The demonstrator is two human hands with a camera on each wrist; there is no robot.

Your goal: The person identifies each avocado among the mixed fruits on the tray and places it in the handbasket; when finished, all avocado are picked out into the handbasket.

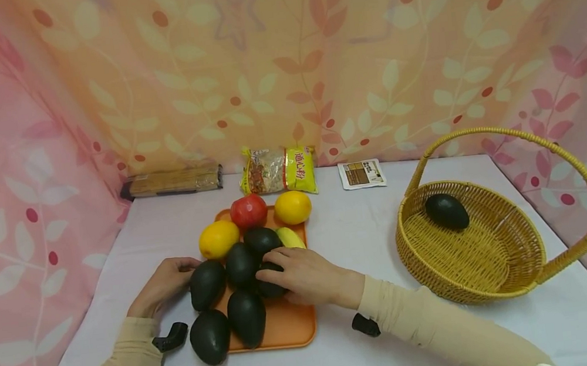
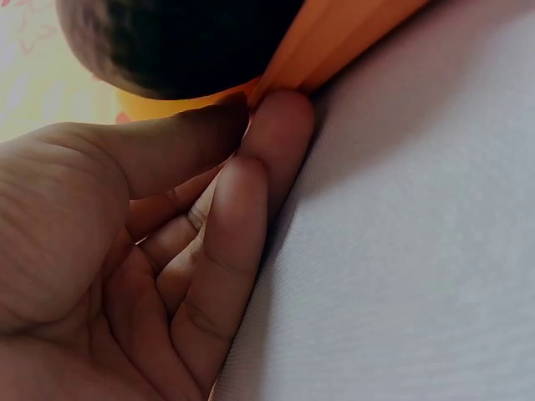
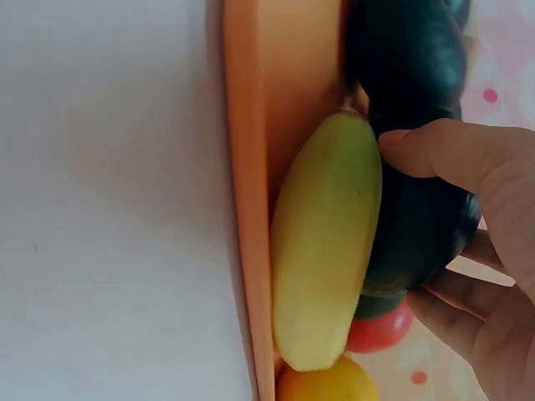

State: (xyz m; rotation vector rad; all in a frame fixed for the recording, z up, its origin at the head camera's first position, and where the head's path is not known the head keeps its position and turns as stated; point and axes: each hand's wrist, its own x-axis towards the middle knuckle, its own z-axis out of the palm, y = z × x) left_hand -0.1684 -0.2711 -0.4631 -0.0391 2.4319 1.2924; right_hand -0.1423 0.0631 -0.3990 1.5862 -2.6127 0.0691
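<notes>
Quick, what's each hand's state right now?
Left hand: closed, pinching the edge of an orange rectangular tray.
Right hand: closed, holding a dark-green egg-shaped avocado.

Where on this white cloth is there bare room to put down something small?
The white tablecloth is bare between the orange rectangular tray and the round yellow woven basket, beyond the right hand. The basket has free floor beside its one dark oval avocado. The tray is crowded with fruit, except its near right corner.

Avocados (image 1: 247, 318) on tray (image 1: 289, 329), lemons (image 1: 293, 208) behind them, basket (image 1: 424, 273) at right, one avocado (image 1: 447, 212) inside, packets (image 1: 362, 174) at back
</notes>
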